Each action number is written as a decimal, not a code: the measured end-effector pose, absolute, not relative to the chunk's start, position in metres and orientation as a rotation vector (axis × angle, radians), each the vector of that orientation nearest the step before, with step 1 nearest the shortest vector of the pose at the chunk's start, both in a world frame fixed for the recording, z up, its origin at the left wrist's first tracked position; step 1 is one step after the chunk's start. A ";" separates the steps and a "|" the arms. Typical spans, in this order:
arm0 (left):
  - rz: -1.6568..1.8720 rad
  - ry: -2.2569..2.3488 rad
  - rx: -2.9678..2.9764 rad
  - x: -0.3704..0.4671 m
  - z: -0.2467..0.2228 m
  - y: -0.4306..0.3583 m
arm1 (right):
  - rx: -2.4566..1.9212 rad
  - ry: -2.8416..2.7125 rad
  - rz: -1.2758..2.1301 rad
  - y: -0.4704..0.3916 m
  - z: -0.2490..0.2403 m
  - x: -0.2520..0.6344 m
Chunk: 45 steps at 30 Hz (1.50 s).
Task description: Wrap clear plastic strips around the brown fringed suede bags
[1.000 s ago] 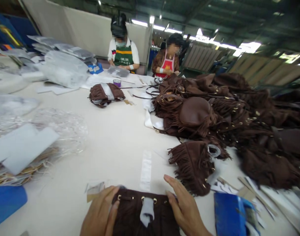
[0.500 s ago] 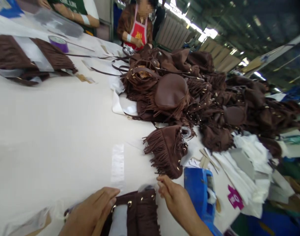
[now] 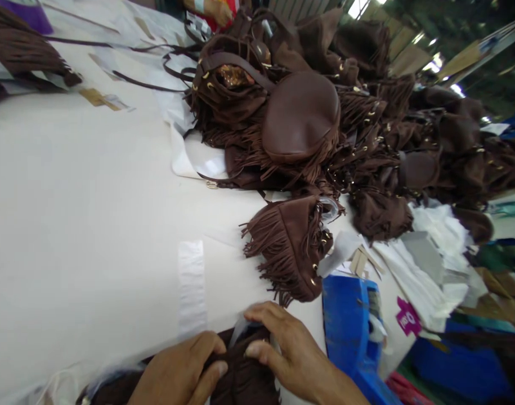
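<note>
Gripping the brown suede bag [image 3: 240, 379] at the near edge of the bench [image 3: 92, 225], left hand [image 3: 179, 374] and right hand [image 3: 286, 354] both have fingers [image 3: 261, 351] pinched on its top. A fringed bag [image 3: 289, 244] lies just beyond it, blue box [image 3: 350, 326] to its right.

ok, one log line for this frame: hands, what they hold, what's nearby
left hand: gripping brown suede bag | right hand: pinching bag top edge | nearby: fringed bag, blue bin, bag pile | surface: white table
</note>
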<state>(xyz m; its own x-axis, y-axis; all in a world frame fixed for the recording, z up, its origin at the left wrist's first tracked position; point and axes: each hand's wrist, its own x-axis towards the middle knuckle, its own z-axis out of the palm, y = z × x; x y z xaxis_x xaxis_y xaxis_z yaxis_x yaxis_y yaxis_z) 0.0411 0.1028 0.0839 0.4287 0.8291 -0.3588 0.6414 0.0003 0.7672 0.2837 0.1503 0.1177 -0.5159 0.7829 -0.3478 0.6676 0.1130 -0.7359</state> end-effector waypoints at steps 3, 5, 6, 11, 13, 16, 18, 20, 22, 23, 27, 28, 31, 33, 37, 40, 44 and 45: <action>0.283 1.327 1.649 0.044 0.087 0.101 | -1.354 -2.242 1.437 0.146 0.117 0.276; 0.355 1.325 1.626 0.044 0.086 0.099 | -1.309 -2.232 1.472 0.145 0.118 0.273; 0.392 1.319 1.619 0.044 0.085 0.099 | -1.281 -2.237 1.492 0.146 0.119 0.272; 0.489 1.336 1.637 0.044 0.080 0.097 | -1.192 -2.399 1.620 0.147 0.119 0.274; 0.495 1.357 1.678 0.046 0.078 0.097 | -1.216 -2.482 1.545 0.145 0.114 0.277; 0.487 1.413 1.751 0.051 0.076 0.095 | -1.178 -2.557 1.414 0.142 0.102 0.278; 0.469 1.464 1.794 0.055 0.076 0.094 | -1.121 -2.560 1.368 0.140 0.096 0.277; 0.460 1.509 1.838 0.056 0.079 0.092 | -1.109 -2.534 1.273 0.136 0.092 0.276; 0.532 1.553 1.905 0.051 0.085 0.089 | -1.178 -2.478 1.131 0.128 0.091 0.278; 0.606 1.589 1.945 0.046 0.089 0.086 | -1.234 -2.443 1.058 0.123 0.091 0.281; 0.859 1.877 2.008 0.016 0.108 0.052 | -1.449 -2.304 0.844 0.099 0.094 0.296; 0.872 1.950 1.989 0.009 0.110 0.036 | -1.470 -2.288 0.830 0.093 0.094 0.298; 0.866 2.072 1.903 0.001 0.106 -0.020 | -1.426 -2.275 0.837 0.080 0.088 0.297; 0.837 2.111 1.842 0.007 0.094 -0.056 | -1.363 -2.257 0.832 0.077 0.080 0.288; 0.791 2.141 1.801 0.026 0.066 -0.093 | -1.261 -2.202 0.782 0.084 0.063 0.265; 0.833 2.134 1.820 0.030 0.052 -0.094 | -1.201 -2.208 0.719 0.092 0.055 0.253; 0.886 2.120 1.890 0.023 0.044 -0.087 | -1.176 -2.227 0.663 0.097 0.052 0.246; 0.895 2.115 1.905 0.020 0.043 -0.086 | -1.178 -2.230 0.651 0.098 0.052 0.245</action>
